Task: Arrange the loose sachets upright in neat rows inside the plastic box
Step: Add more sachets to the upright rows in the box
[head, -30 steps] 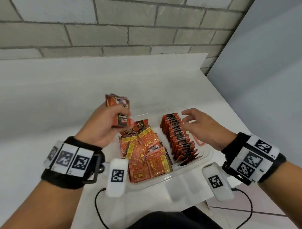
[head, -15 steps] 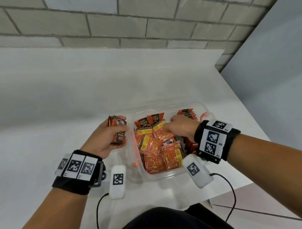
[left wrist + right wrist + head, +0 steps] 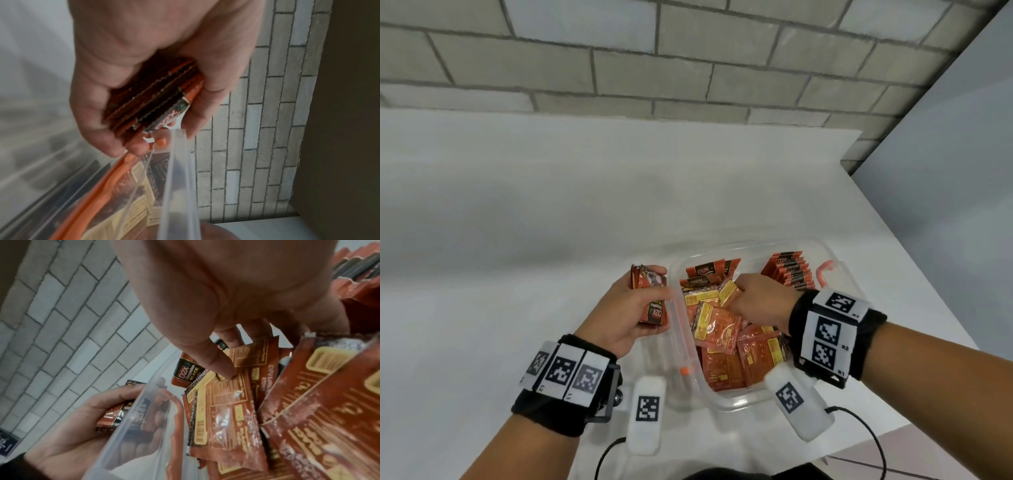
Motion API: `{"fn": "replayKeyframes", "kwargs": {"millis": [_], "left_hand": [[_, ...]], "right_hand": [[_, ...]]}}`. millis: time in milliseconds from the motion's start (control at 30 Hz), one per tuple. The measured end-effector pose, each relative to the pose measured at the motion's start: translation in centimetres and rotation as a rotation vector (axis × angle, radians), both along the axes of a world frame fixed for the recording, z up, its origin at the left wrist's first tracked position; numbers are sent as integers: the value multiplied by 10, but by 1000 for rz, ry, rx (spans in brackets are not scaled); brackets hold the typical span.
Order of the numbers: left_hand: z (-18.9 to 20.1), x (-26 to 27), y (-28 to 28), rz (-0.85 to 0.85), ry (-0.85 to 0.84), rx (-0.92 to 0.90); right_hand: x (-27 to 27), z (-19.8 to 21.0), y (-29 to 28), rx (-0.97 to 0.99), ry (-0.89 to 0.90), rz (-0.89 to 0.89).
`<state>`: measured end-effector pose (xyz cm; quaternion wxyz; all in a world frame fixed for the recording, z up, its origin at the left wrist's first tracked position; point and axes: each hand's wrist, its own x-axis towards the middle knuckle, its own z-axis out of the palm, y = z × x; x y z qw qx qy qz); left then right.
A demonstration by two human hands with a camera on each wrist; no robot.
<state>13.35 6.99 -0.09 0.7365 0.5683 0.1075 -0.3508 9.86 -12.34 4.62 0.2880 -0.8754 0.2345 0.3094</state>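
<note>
Both forearms are bare, each with a wide black wristband (image 3: 558,414) wrapped in a white strip of three square black-and-white markers, tiny labels printed beside the squares. A black metal bracket (image 3: 608,394) hangs off the left wristband, next to a white rounded pod (image 3: 646,414) carrying one more marker and a thin black cable (image 3: 606,455). Same deal by the right wristband (image 3: 859,346): white pod (image 3: 799,407), marker, black cable (image 3: 873,442).

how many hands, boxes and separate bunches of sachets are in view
hands: 2, left hand, right hand
plastic box: 1
sachet bunches: 3, held stack, upright row, loose pile
total: 6
</note>
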Motion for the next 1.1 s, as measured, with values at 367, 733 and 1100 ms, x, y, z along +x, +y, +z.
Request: {"fn": "replayKeyframes", "kwargs": {"millis": [367, 733, 1100], "left_hand": [[-3, -2, 1, -2, 18, 0], [-4, -3, 1, 3, 13, -6], [-5, -6, -1, 21, -5, -11]], "right_hand": [[-1, 6, -3, 26, 11, -79], [-21, 17, 2, -144, 175, 403], [-13, 11, -1, -10, 92, 24]]}}
